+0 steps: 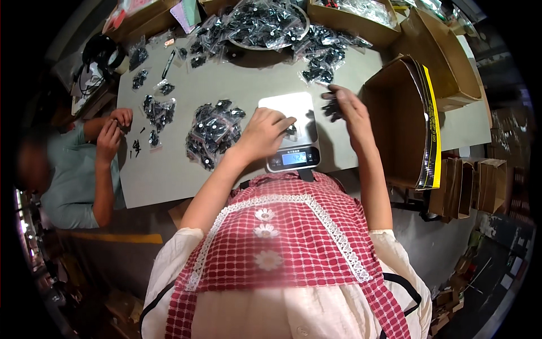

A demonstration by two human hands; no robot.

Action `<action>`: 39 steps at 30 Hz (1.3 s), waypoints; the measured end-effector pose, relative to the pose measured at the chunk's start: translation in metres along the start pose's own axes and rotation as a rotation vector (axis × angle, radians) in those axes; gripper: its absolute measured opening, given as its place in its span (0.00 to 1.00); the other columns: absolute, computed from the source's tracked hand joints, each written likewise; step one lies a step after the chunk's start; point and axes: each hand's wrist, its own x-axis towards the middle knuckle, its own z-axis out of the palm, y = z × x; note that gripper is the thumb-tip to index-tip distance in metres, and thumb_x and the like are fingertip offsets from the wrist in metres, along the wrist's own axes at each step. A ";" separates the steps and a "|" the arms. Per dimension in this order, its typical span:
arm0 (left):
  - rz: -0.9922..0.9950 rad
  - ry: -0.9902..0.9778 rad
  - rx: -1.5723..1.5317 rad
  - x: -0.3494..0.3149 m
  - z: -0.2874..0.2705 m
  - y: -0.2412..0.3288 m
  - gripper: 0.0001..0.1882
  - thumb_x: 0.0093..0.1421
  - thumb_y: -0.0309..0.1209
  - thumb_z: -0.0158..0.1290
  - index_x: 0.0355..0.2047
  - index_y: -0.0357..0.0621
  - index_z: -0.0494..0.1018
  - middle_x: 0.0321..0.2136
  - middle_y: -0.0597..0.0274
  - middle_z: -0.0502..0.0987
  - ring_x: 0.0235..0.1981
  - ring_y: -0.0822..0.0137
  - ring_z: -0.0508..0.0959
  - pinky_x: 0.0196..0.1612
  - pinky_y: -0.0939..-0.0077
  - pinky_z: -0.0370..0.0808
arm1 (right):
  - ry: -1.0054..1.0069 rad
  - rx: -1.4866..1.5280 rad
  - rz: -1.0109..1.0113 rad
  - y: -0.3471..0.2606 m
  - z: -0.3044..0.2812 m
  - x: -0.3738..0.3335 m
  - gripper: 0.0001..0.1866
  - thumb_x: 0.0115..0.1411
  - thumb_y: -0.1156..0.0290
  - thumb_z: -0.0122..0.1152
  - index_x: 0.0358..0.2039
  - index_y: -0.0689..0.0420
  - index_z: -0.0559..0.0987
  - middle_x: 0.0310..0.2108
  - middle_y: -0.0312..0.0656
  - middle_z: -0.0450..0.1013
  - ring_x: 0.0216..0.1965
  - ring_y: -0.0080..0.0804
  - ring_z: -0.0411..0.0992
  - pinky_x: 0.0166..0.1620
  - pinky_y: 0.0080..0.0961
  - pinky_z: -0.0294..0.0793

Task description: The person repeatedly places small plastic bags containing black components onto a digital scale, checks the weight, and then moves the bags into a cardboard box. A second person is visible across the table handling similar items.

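A flat electronic scale (pixel 308 138) with a lit blue display stands at the table's near edge. Over its plate, my left hand (pixel 263 133) has its fingers closed on a small clear bag of black parts (pixel 291 131). To the right of the scale, my right hand (pixel 352 113) has its fingers curled about another bag of black parts (pixel 331 108), slightly blurred. A heap of similar bags (pixel 213 133) lies left of my left hand. Beyond my right hand, more bags (pixel 320 63) spread across the table.
At the back, a round basin (pixel 305 31) is heaped with bags. An open cardboard box (pixel 395 127) with a yellow edge stands at the right. A co-worker's hands (pixel 110 131) are at the table's left edge, near loose black pieces (pixel 135 148). A pen (pixel 167 64) lies farther back.
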 end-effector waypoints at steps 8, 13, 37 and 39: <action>-0.484 0.486 0.189 -0.039 -0.056 -0.034 0.21 0.58 0.28 0.57 0.53 0.51 0.79 0.43 0.53 0.79 0.45 0.51 0.77 0.51 0.62 0.74 | 0.264 -0.984 -0.334 0.076 -0.027 0.109 0.35 0.59 0.53 0.67 0.63 0.57 0.71 0.59 0.62 0.69 0.53 0.55 0.72 0.57 0.41 0.72; -0.612 0.278 0.291 -0.087 -0.050 -0.070 0.21 0.63 0.40 0.55 0.56 0.53 0.77 0.59 0.54 0.73 0.63 0.49 0.66 0.64 0.51 0.58 | 0.208 -1.285 -0.434 0.081 -0.012 0.121 0.33 0.54 0.63 0.68 0.62 0.49 0.73 0.52 0.59 0.72 0.52 0.56 0.71 0.55 0.43 0.73; -0.308 0.127 0.187 0.001 0.008 -0.007 0.27 0.54 0.42 0.63 0.51 0.41 0.75 0.45 0.48 0.75 0.53 0.49 0.71 0.62 0.52 0.59 | 0.019 -0.625 -0.373 0.014 0.020 0.004 0.27 0.60 0.65 0.69 0.57 0.60 0.75 0.53 0.47 0.75 0.50 0.38 0.75 0.55 0.32 0.73; -0.339 0.192 0.249 -0.008 0.001 -0.017 0.22 0.51 0.37 0.61 0.46 0.44 0.77 0.41 0.52 0.76 0.50 0.50 0.72 0.61 0.52 0.61 | 0.057 -0.742 -0.473 0.041 0.012 0.034 0.28 0.58 0.66 0.67 0.59 0.59 0.73 0.55 0.53 0.72 0.53 0.50 0.73 0.57 0.39 0.72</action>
